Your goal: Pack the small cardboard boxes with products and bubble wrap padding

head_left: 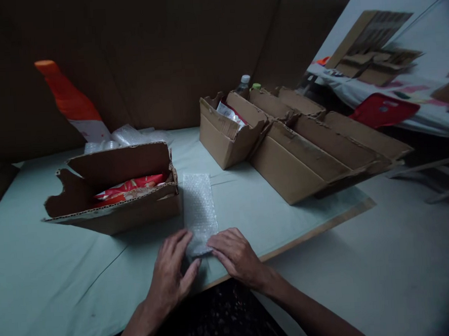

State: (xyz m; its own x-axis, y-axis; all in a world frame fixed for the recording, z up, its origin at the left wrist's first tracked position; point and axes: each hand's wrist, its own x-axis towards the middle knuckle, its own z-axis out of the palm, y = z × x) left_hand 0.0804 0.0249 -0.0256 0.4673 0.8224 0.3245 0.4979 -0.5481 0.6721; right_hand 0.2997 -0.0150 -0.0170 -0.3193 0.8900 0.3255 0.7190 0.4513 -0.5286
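Observation:
A narrow strip of clear bubble wrap (199, 202) lies lengthwise on the pale green cloth, its near end between my hands. My left hand (172, 270) is at the strip's left side, thumb apart from the curved fingers; the fingertips touch the wrap's edge. My right hand (237, 253) has its fingers together and its thumb beneath them, pinching the near right corner of the wrap. Just left of the strip stands an open cardboard box (143, 211) with red packets (134, 186) inside.
More open cardboard boxes (300, 163) stand at the right, one holding a packet (228, 112). Behind the left box are an orange-and-white bottle (76, 103) and clear plastic (127, 136). A tall cardboard panel (157, 55) backs the table. Another table with a red tray (384, 108) is farther right.

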